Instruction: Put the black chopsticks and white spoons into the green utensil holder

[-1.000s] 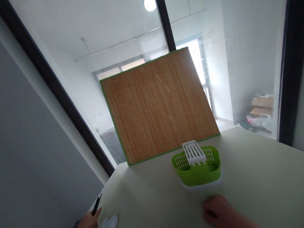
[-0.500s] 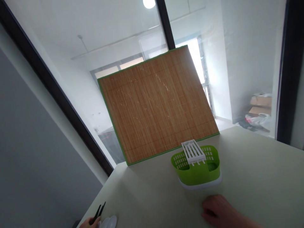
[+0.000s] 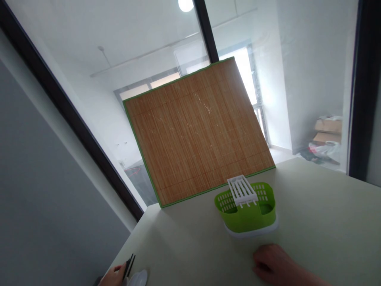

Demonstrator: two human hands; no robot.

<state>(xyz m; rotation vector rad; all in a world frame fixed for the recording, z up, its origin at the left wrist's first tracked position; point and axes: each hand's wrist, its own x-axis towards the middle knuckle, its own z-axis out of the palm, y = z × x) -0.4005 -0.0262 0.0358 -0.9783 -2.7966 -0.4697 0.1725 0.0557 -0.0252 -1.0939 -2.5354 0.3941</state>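
Note:
At the lower left edge, my left hand [image 3: 112, 276] has its fingers closed on a pair of thin black chopsticks [image 3: 129, 264] that point up and away from me. Right beside them are white, rounded pieces like spoon bowls [image 3: 139, 278], cut off by the frame's bottom; whether the hand touches them I cannot tell. My right hand [image 3: 272, 262] rests on the table as a loose fist, with nothing visible in it. Just beyond it stands a green plastic cutlery basket [image 3: 247, 220] with a white base and a white slotted rack [image 3: 242, 190] with hooks across its top.
A bamboo mat [image 3: 199, 135] with green edging leans upright against the glass at the back of the white table [image 3: 190, 238]. A grey wall [image 3: 59, 190] borders the left side. Behind the glass, cardboard boxes [image 3: 328, 126] and plastic bags lie on the floor.
My left hand has moved slightly up and to the right, and the chopsticks have turned in it. My right hand and the basket have stayed in place.

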